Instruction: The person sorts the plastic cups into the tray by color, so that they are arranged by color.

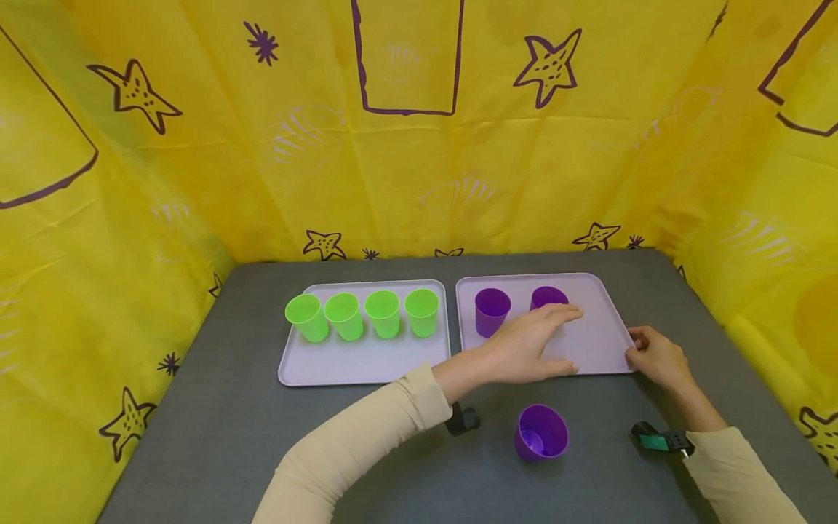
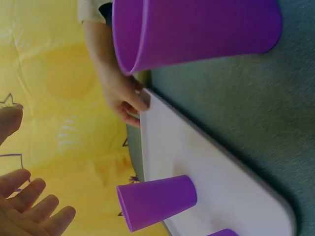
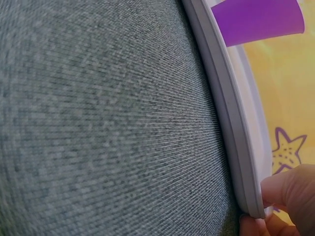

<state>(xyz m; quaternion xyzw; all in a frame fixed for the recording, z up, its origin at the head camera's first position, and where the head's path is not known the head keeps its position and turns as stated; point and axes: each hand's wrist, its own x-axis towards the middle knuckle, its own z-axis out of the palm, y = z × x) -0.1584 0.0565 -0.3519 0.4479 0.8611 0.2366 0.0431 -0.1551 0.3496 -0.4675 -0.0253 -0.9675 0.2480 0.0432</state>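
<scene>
My left hand [image 1: 524, 348] hovers over the front of the right-hand lilac tray [image 1: 599, 335], its fingers spread and nothing held. At the tray's near right corner my right hand [image 1: 660, 360] pinches the rim; the right wrist view shows the thumb [image 3: 278, 191] on top and fingers beneath. Two purple cups stand upright on that tray: one [image 1: 492, 311] at the left, the other [image 1: 548, 296] partly hidden behind my left hand. A third purple cup [image 1: 540, 434] stands on the table in front of the tray, below my left hand in the head view.
To the left lies a second lilac tray [image 1: 360, 364], bearing a row of several bright green cups [image 1: 382, 314]. Both trays rest side by side on a dark grey table [image 1: 216, 429]. Yellow patterned cloth [image 1: 406, 160] encloses the table's back and sides.
</scene>
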